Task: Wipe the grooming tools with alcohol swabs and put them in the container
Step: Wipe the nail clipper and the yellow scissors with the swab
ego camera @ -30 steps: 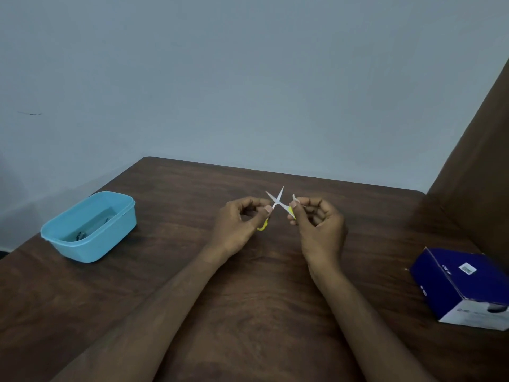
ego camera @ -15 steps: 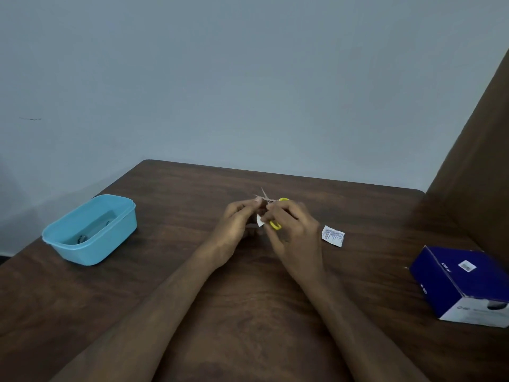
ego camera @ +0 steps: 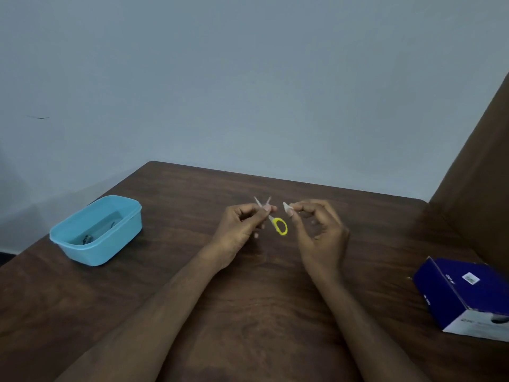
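Left hand (ego camera: pixel 239 226) raised, fingers pinching open metal scissors (ego camera: pixel 271 216) with yellow loop; right hand (ego camera: pixel 321 232) pinching small white swab (ego camera: pixel 287 207).

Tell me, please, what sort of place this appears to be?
Probably a plain room at home or in an office: a dark wooden table stands against a bare pale wall, holding only a blue container and a blue box.

Bare dark wooden tabletop (ego camera: pixel 248 312) lies open between the light blue plastic container (ego camera: pixel 96 230) at the left edge and the dark blue cardboard box (ego camera: pixel 465 296) at the right, while a brown upright panel (ego camera: pixel 484 172) closes off the far right side.
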`<state>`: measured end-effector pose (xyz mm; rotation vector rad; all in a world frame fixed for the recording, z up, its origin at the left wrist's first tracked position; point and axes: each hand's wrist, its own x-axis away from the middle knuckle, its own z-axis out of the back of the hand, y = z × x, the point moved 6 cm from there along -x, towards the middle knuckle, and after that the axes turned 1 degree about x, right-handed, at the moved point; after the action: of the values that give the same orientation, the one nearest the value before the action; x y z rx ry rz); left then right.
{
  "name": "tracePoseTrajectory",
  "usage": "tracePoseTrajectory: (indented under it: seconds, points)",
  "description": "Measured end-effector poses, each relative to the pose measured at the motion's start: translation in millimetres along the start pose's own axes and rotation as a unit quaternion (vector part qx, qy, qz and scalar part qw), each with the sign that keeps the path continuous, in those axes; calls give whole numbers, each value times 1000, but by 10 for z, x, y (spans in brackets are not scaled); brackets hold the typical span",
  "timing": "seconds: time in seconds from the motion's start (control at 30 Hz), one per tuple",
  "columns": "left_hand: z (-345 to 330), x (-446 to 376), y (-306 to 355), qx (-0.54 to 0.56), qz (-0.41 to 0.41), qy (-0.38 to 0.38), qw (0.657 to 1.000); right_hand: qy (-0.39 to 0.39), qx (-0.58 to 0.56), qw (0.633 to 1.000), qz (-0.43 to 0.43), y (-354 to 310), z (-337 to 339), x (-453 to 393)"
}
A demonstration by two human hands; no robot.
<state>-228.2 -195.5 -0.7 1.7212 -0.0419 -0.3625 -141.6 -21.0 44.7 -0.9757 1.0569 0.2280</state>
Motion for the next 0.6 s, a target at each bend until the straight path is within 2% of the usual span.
tracePoseTrajectory:
  seconds: [0.13,0.23,0.37,0.5,0.6]
  points:
    - [-57,47,2,-94,-23,-50,994,-22,-58,994,-90,161,-76,10]
    - [-39,51,-9,-119,-25,-51,991,-64,-99,979,-167,275,-203,84]
    - [-81,68,22,-170,-34,-67,983,-105,-119,962,-222,383,-257,127]
    - [-90,92,38,-184,-30,-69,980,-77,-83,967,-228,450,-194,105]
    - [-105,116,80,-282,-56,-62,956,-45,-66,970,-228,467,-146,84]
